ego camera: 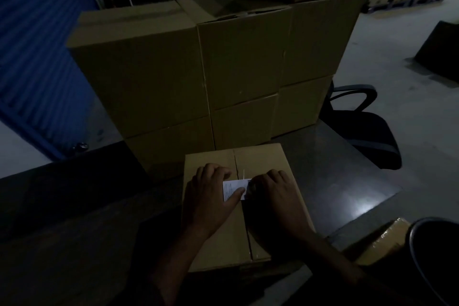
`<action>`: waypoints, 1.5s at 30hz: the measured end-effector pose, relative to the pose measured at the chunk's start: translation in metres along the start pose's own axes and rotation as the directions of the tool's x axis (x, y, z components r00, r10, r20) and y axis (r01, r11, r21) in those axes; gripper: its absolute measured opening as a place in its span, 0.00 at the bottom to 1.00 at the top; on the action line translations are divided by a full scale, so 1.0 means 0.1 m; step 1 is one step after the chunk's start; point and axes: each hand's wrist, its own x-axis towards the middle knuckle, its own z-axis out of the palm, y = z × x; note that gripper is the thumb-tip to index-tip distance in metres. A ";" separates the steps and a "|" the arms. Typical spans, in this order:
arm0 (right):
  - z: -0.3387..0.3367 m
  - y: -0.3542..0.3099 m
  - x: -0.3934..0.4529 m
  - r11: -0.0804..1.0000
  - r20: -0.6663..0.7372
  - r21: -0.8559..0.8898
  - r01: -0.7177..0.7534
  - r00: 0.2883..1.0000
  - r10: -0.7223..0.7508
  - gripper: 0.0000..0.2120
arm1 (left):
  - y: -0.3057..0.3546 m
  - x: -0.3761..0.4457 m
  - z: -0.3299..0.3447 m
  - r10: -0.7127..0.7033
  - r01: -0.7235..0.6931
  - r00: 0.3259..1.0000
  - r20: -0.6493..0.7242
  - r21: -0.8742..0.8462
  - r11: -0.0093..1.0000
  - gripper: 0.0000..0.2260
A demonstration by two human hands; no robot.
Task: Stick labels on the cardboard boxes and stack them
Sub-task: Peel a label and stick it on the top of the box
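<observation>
Dim warehouse, grey floor (409,97). On the dark table (335,176) a cardboard box (216,236); left hand (211,196) and right hand (275,196), fingers seemingly flat, press a white label (232,187) onto its top.

Both forearms are bare, no sleeves showing. The left hand (211,196) and right hand (275,196) wear no gloves, rings or watch that I can make out.

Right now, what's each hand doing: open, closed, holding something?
Left hand: open, thumb pressing the white label onto the box.
Right hand: on the label's right edge; grip unclear.
</observation>
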 end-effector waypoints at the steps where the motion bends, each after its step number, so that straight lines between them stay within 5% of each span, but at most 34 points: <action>1: 0.00 -0.01 0.00 1.000 -0.005 -0.016 0.011 1.000 -0.011 0.25 | -0.01 0.00 0.00 0.001 -0.001 1.000 -0.001 -0.004 1.000 0.24; 18: 0.05 0.03 -0.02 0.993 -0.106 0.118 -0.027 0.994 0.040 0.19 | -0.05 0.02 0.03 0.017 -0.018 0.999 -0.036 -0.026 0.999 0.19; 28: 0.07 0.05 0.01 0.998 0.011 0.033 -0.055 0.998 0.055 0.22 | -0.04 0.01 0.02 0.010 -0.011 0.999 -0.041 -0.031 0.999 0.17; 38: 0.02 0.06 -0.01 0.993 0.028 0.075 -0.090 0.996 0.088 0.14 | -0.02 0.01 -0.02 -0.007 0.005 0.999 -0.042 -0.046 0.999 0.19; 45: -0.31 -0.19 -0.50 0.968 -0.029 0.080 -0.239 0.970 0.242 0.25 | -0.17 0.05 0.06 -0.257 0.227 0.956 -0.144 -0.196 0.954 0.13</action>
